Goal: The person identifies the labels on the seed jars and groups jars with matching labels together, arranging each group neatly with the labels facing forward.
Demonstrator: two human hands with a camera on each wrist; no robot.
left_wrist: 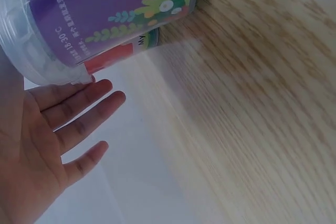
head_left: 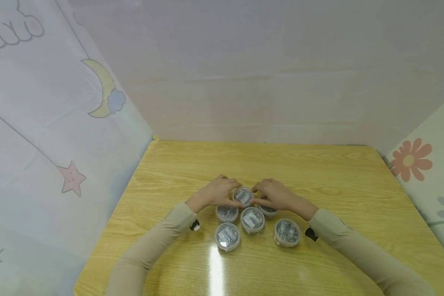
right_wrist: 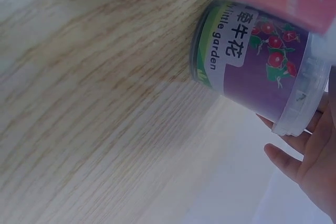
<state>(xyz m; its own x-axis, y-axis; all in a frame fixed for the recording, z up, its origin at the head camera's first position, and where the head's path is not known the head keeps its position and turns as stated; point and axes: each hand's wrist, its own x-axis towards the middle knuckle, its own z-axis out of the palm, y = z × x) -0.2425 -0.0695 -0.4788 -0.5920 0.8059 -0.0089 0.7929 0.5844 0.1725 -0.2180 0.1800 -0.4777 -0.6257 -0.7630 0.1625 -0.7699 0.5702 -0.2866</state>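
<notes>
Likely arranging: left hand (head_left: 217,192) pinches far tub (head_left: 243,196), grip of right hand (head_left: 276,194) I can't tell; next probably calls for careful alignment.

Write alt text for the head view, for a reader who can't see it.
A left hand and a right hand curve around opposite sides of a round lidded tub on a wood-grain table. Five similar tubs stand nearer the camera. The surrounding walls show a cartoon crescent moon, pink star and flowers.
</notes>
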